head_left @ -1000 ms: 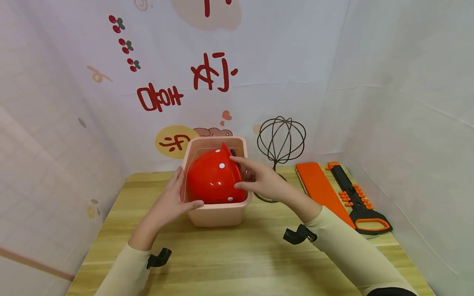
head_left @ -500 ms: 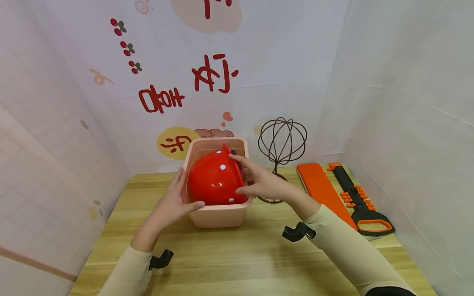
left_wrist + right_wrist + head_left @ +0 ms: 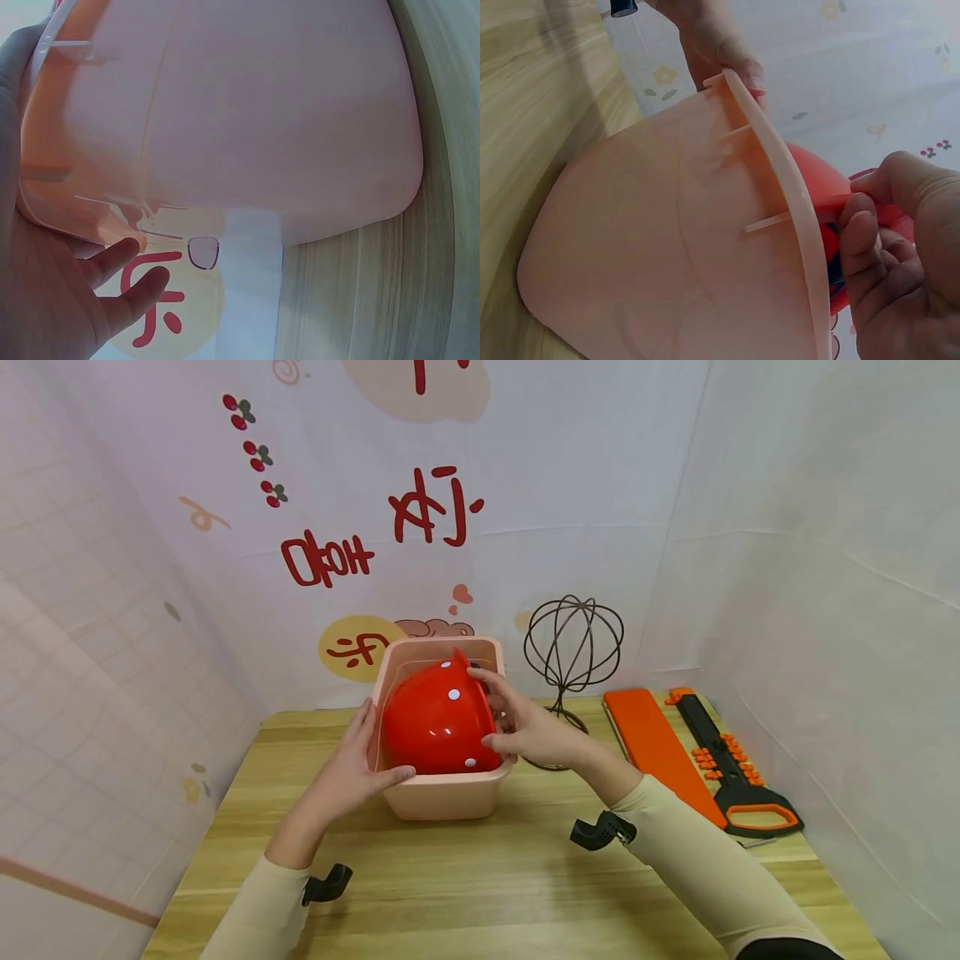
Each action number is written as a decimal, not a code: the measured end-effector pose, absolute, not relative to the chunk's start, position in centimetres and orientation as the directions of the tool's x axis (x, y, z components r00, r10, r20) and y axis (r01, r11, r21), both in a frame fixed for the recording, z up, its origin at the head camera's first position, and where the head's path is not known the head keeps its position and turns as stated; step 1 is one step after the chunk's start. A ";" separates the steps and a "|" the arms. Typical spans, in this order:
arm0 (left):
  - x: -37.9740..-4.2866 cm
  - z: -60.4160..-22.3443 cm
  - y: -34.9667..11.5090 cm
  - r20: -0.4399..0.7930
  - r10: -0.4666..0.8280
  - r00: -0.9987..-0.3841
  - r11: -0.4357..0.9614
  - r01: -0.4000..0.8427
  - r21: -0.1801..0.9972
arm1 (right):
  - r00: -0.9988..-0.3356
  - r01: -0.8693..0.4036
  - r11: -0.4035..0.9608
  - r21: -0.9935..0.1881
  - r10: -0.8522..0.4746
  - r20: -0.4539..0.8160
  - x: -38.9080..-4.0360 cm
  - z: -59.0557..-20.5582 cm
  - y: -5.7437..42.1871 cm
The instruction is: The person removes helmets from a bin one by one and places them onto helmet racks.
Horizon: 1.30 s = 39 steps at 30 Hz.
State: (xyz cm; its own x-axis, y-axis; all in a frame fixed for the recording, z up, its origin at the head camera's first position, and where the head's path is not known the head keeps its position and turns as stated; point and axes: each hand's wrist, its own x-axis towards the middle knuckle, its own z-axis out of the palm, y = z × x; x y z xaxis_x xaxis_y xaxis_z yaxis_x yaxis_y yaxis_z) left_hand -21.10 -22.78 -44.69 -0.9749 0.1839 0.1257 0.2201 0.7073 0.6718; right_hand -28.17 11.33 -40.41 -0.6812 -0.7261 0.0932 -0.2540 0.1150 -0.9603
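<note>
A red helmet (image 3: 423, 722) with white dots lies on its side in a pink plastic bin (image 3: 442, 799), its rim turned to the right. My left hand (image 3: 347, 770) holds the bin's near left corner, thumb over the front rim and fingers along the left wall. In the left wrist view, two of its fingers stick out past the bin (image 3: 277, 112). At the right, my right hand (image 3: 536, 727) pinches the helmet's rim (image 3: 840, 201) between thumb and fingers. Something black shows inside the helmet in the right wrist view; the bin's bottom is hidden.
Right of the bin, a dark wire whisk-shaped stand (image 3: 566, 685) stands upright. Farther right lie an orange flat case (image 3: 660, 752) and a black tool with orange clips and a handle (image 3: 750, 793). Printed cloth walls (image 3: 585, 460) enclose the wooden table (image 3: 465, 893) at back and sides.
Both hands keep their holds on the bin and the helmet. The helmet barely shifts; the small overall drift comes from the head view moving.
</note>
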 end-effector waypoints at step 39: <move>-21.5 -44.9 -22.9 0.122 0.193 -0.974 0.690 0.223 0.689 | -0.728 -0.496 -0.252 -0.831 -0.401 0.556 -27.7 -37.0 13.5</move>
